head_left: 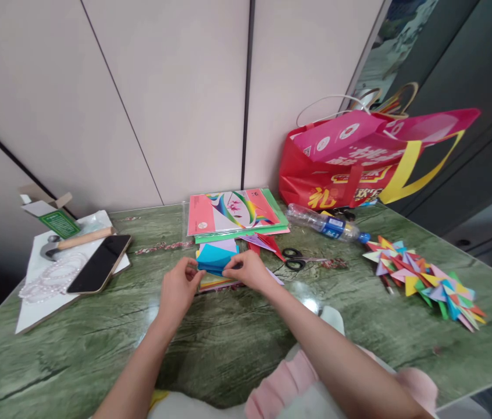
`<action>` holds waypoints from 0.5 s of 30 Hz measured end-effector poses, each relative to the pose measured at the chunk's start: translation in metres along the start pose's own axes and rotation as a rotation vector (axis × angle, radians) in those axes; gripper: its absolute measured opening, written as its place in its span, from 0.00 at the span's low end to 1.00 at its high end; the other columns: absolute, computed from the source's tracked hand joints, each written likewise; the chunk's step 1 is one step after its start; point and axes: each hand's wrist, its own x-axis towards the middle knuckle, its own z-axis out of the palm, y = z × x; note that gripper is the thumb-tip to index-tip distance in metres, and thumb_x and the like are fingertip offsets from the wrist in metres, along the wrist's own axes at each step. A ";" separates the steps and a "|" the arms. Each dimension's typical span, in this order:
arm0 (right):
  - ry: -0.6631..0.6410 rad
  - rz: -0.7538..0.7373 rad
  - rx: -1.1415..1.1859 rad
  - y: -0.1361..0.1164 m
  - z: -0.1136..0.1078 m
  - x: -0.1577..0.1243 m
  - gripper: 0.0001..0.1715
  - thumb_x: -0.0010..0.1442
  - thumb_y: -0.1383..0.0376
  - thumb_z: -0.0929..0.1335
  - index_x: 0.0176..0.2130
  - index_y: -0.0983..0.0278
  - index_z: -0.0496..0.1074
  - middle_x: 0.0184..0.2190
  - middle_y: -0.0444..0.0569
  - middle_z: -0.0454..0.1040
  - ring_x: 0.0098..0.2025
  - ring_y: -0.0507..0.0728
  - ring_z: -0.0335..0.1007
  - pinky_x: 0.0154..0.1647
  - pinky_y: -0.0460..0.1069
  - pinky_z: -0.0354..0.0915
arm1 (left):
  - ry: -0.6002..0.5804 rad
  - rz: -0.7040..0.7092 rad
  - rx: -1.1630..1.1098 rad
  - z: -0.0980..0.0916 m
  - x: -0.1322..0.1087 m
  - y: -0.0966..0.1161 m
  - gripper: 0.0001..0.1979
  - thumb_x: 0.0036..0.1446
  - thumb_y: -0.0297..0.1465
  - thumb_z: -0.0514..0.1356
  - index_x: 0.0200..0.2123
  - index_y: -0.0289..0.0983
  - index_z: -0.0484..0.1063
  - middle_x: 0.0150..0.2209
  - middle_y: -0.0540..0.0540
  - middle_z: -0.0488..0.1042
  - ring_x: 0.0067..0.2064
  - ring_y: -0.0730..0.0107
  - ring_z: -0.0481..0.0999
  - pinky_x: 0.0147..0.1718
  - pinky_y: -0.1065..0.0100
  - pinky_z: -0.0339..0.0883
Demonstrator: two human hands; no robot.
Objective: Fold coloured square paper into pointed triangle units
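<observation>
A piece of blue paper [217, 258] with a fold along its near part is held up between my two hands. My left hand [181, 282] pinches its left side between thumb and fingers. At the right side my right hand [246, 269] grips it the same way. Coloured paper sheets [220, 284], yellow and orange among them, lie just under the blue one. Right beside my right hand are a red folded paper piece [270, 244] and black-handled scissors [296, 259].
Behind my hands lies a packet of coloured paper [232, 212]. A plastic bottle [328, 225], a red bag [346, 163] and a colourful folded-paper model [424, 276] stand right. On the left, a phone [100, 265], hammer [75, 241], beads [54, 282] and green box [56, 221] share a white board.
</observation>
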 end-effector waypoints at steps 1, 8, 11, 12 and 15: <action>-0.008 0.000 0.017 0.001 0.000 0.000 0.04 0.43 0.67 0.71 0.24 0.65 0.78 0.21 0.45 0.76 0.25 0.53 0.69 0.24 0.44 0.58 | -0.005 0.003 -0.006 0.000 0.000 0.000 0.10 0.45 0.36 0.57 0.32 0.39 0.66 0.22 0.51 0.73 0.25 0.66 0.73 0.26 0.69 0.61; 0.041 -0.012 0.075 0.001 0.001 0.001 0.04 0.43 0.66 0.71 0.23 0.66 0.77 0.22 0.47 0.76 0.25 0.54 0.69 0.25 0.45 0.59 | -0.077 -0.019 0.070 0.001 0.000 -0.003 0.10 0.43 0.32 0.58 0.33 0.40 0.65 0.23 0.52 0.73 0.26 0.67 0.73 0.26 0.70 0.60; 0.100 -0.032 0.057 0.000 0.002 0.002 0.05 0.45 0.66 0.70 0.24 0.66 0.76 0.22 0.47 0.76 0.26 0.54 0.69 0.27 0.46 0.60 | -0.091 -0.043 0.094 0.000 -0.001 -0.002 0.09 0.44 0.32 0.58 0.32 0.40 0.65 0.22 0.53 0.72 0.26 0.67 0.72 0.25 0.71 0.59; 0.114 -0.042 0.054 0.000 0.003 0.002 0.05 0.46 0.66 0.69 0.24 0.66 0.75 0.22 0.47 0.76 0.27 0.54 0.69 0.28 0.46 0.60 | -0.096 -0.041 0.107 0.000 -0.001 -0.002 0.08 0.44 0.32 0.58 0.31 0.40 0.66 0.22 0.53 0.72 0.26 0.67 0.72 0.25 0.71 0.59; 0.146 -0.050 0.052 0.001 0.005 0.002 0.03 0.48 0.67 0.68 0.26 0.66 0.73 0.25 0.46 0.76 0.30 0.54 0.70 0.33 0.47 0.62 | -0.105 -0.031 0.171 -0.002 -0.002 0.001 0.06 0.47 0.33 0.57 0.30 0.40 0.68 0.23 0.51 0.73 0.26 0.67 0.72 0.24 0.71 0.58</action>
